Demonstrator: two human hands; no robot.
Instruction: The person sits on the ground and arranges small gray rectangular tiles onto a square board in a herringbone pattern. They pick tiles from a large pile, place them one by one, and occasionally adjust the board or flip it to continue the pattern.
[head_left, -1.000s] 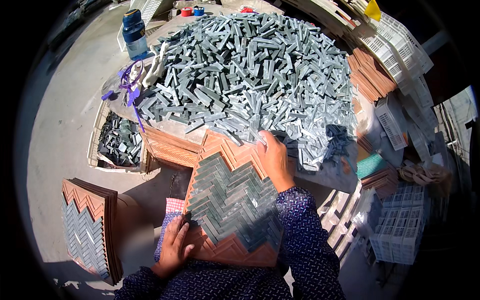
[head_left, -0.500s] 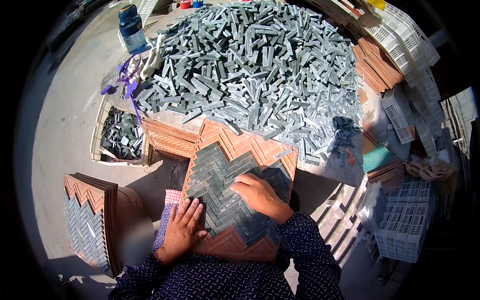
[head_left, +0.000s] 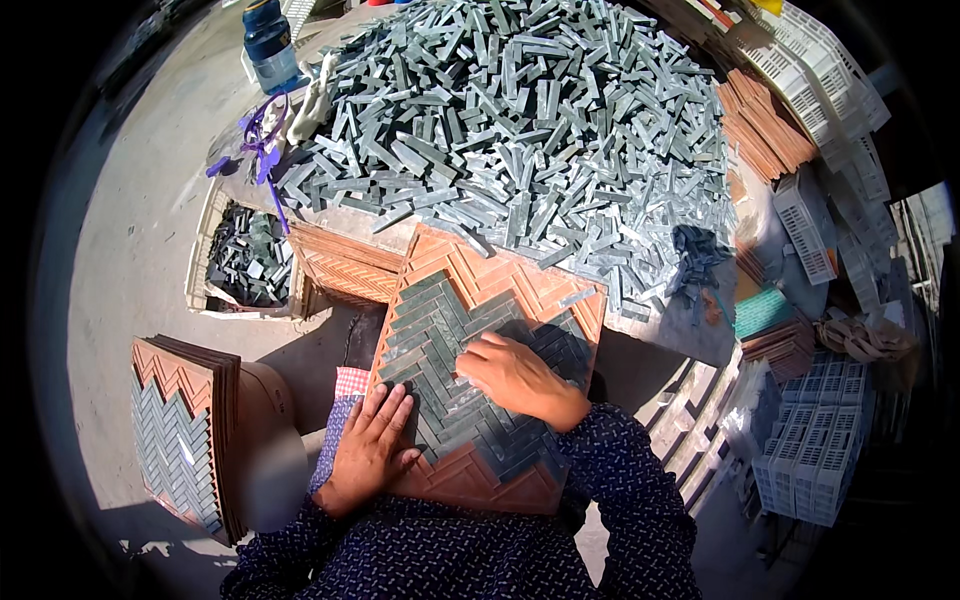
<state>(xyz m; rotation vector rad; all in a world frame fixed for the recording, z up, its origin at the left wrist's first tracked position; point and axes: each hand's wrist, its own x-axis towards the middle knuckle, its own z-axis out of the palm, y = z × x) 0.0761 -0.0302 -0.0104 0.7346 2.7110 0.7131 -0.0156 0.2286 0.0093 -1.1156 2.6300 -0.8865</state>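
Observation:
On my lap leans an orange-brown tray with zigzag ridges, its top edge near the stone-covered table. Dark green-grey stone strips fill its middle in a herringbone pattern, while bare grooves show along the top and bottom. My left hand lies flat over the tray's lower left edge, fingers stretched out. Over the middle of the pattern, my right hand is closed, its bent fingertips down on the strips. Whatever those fingers may hold is hidden. One loose pale strip lies across the upper right grooves.
A big heap of stone strips covers the table. Filled trays stand stacked at the left, near a crate of dark pieces. A blue bottle stands at the far left; white baskets and orange trays are at the right.
My right hand has shifted slightly across the strips and turned flatter, its fingers still bent. My left hand keeps its place on the tray edge. The whole view has shifted a little.

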